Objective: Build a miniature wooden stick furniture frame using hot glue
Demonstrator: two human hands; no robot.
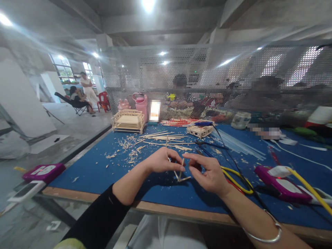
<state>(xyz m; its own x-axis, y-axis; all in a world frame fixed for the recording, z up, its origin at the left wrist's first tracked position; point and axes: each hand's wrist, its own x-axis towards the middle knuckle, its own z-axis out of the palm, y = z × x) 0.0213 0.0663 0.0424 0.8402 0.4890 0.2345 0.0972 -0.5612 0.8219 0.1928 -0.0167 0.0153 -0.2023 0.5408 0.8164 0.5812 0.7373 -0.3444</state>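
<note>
My left hand (pixel 166 160) is closed in a pinch on a small frame of thin wooden sticks (pixel 178 175). The frame stands low over the blue table, with one stick pointing up and others spreading at its foot. My right hand (pixel 209 173) faces it from the other side. Its index fingertip reaches the top of the upright stick, while the thumb stays apart and the other fingers curl. Beyond my hands lie loose wooden sticks (pixel 168 137) among scattered chips. Dark-handled cutters (pixel 211 144) rest just past my right hand.
A slatted wooden model (pixel 128 121) stands back left beside a pink bottle (pixel 141 105). A blue-handled corded tool (pixel 203 123) lies on a smaller wooden frame (pixel 199 131). Clear strips (pixel 238 145), a yellow loop (pixel 238 176) and a purple device (pixel 282 185) are right. A perforated screen (pixel 155 76) borders the back.
</note>
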